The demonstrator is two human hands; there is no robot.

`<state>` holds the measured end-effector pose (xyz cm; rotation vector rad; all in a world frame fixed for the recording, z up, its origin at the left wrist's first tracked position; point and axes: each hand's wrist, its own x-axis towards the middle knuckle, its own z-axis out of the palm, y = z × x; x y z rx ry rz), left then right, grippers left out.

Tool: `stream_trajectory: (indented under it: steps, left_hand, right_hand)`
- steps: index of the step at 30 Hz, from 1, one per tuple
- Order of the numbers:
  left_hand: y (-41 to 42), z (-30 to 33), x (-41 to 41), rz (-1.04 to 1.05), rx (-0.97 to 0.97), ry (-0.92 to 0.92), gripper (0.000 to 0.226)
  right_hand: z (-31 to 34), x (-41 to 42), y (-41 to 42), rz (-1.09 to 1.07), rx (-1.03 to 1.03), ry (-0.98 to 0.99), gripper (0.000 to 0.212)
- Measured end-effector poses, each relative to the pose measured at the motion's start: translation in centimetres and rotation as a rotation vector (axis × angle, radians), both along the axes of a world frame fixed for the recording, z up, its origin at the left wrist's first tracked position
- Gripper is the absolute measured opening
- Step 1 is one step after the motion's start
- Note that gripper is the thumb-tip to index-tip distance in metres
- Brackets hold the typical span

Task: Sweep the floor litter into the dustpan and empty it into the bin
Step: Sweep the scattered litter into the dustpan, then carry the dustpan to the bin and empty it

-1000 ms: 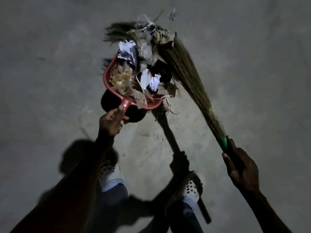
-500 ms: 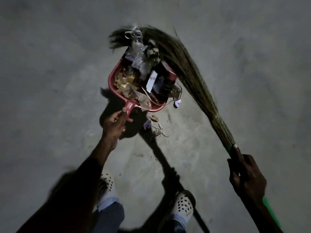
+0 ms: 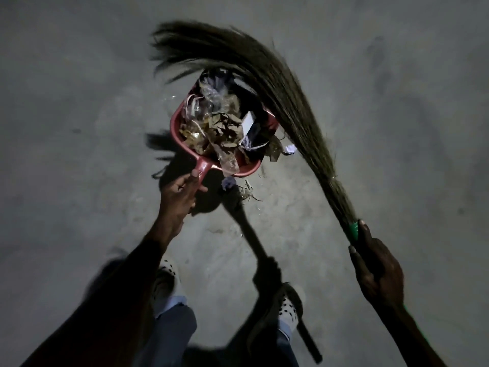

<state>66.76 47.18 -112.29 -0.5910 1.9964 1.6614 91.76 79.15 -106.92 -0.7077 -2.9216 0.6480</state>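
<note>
A red dustpan (image 3: 176, 133) lies on the grey concrete floor, heaped with litter (image 3: 219, 125): dry leaves, clear plastic wrappers and bits of paper. My left hand (image 3: 180, 193) grips the dustpan's handle from below. My right hand (image 3: 375, 263) holds the green handle of a grass broom (image 3: 288, 102). Its long bristles arch over the pan's far rim and right side. A few scraps (image 3: 238, 188) lie on the floor just behind the pan, and a pale scrap (image 3: 289, 149) sits by its right edge. No bin is in view.
Bare concrete floor (image 3: 79, 102) stretches all around in dim light. My two feet in white spotted shoes (image 3: 287, 305) stand below the pan, with dark shadows of the arms and broom across the floor between them.
The broom has swept further over the pan's far rim, pushing the loose pile in. The litter has shifted deeper into the pan, and some scraps have dropped behind it.
</note>
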Motion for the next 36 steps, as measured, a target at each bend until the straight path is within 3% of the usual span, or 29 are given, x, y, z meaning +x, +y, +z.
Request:
stream_trajectory:
  steps: [9,15,19,26,36]
  left_hand:
    - [-0.5,5.0,-0.5,-0.006,0.009,0.0,0.038]
    - [-2.4,15.3,-1.1,0.02,0.018,-0.003,0.027]
    - [-5.9,24.1,-0.7,0.003,-0.014,-0.013,0.041]
    - [-11.7,37.4,1.1,-0.008,-0.044,0.088,0.035]
    - [-15.7,46.6,12.9,0.219,-0.051,0.188,0.043]
  right_hand:
    - [4.2,-3.2,-1.4,0.067,-0.246,-0.097,0.057]
    - [13.2,-7.3,-3.5,0.045,-0.309,-0.138,0.055]
    - [21.9,-8.0,-5.5,0.024,-0.351,-0.16,0.056]
    - [36.0,-6.5,-8.7,0.034,-0.473,-0.123,0.05]
    - [44.8,-1.7,-10.2,0.278,-0.577,-0.088,0.051]
